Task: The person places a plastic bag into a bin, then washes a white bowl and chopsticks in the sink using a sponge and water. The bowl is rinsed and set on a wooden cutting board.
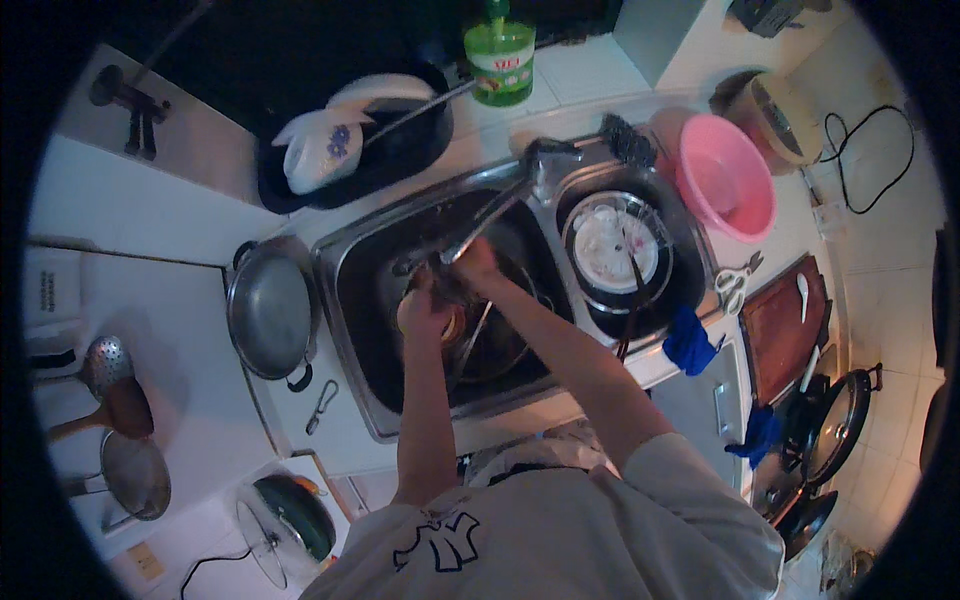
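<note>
Both hands are together in the left basin point(375, 360) of a steel double sink, beneath the tip of the faucet point(491, 217). My left hand point(426, 309) and my right hand point(478, 268) close around a dark, blurred item point(448, 283); its kind is hard to make out. Below my left hand shows part of a yellowish round rim point(453, 328), mostly covered by the hand. A large round vessel point(517, 352) lies lower in the basin, partly behind my right forearm. A thin pale stick-like utensil point(472, 341) slants across it.
In the right basin sit a white plate point(611, 251) and dark chopsticks point(637, 274). A pink plastic basin point(724, 180), white-handled scissors point(733, 289) and a blue cloth point(690, 341) are to the right. A two-handled pan point(270, 315) stands left; a green soap bottle point(501, 64) stands behind.
</note>
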